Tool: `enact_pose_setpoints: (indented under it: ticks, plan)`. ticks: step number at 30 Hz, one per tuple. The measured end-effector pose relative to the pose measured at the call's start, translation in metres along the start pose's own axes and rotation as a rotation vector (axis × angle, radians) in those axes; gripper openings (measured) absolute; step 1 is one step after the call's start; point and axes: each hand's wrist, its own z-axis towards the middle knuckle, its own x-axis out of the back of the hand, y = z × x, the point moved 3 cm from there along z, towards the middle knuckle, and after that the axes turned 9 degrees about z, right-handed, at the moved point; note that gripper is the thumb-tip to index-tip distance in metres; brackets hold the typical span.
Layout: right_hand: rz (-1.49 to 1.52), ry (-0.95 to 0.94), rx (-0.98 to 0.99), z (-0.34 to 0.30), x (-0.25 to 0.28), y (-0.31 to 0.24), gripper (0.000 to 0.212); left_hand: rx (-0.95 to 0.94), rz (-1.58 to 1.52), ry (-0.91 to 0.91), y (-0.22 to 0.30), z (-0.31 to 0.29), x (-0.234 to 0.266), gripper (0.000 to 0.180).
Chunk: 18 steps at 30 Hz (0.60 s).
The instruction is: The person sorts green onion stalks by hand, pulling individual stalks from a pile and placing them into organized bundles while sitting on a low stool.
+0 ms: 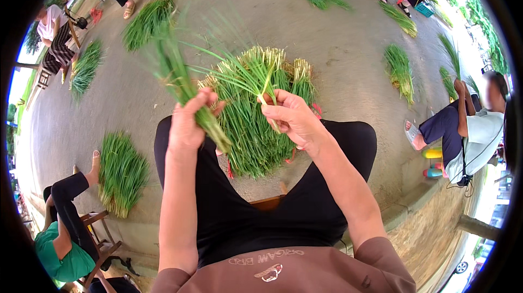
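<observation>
My left hand [188,124] is closed round a thick bunch of long green chives [175,69]; the blades point up and away, blurred by motion, and the pale stem ends stick out below the fist. Between the thumb and fingers of my right hand [291,116], a few chive stalks [248,77] are pinched by their white stems, with the leaves fanned out to the left. Under and beyond both hands, a large heap of chives [253,135] lies on the ground between my knees, its pale cut ends on the far side. Bits of red tie [230,170] show at its lower edge.
More chive piles lie on the grey pavement [348,64]: one at left [122,173], one at far left [150,23], one at right [400,72] and others farther off. Several people sit around, including a person in a pale shirt [479,135] at right. A kerb [403,214] runs lower right.
</observation>
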Motion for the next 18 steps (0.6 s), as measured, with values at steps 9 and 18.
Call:
enact_pose_setpoints:
  ticks: [9, 18]
  plan:
    - [0.069, -0.013, 0.073, -0.033, -0.004, 0.005, 0.014, -0.019, -0.583, -0.268, 0.007, -0.039, 0.010, 0.014]
    - [-0.019, -0.045, 0.037, -0.052, -0.016, 0.051, 0.014, -0.009, 0.091, -0.150, -0.030, -0.081, -0.048, 0.023]
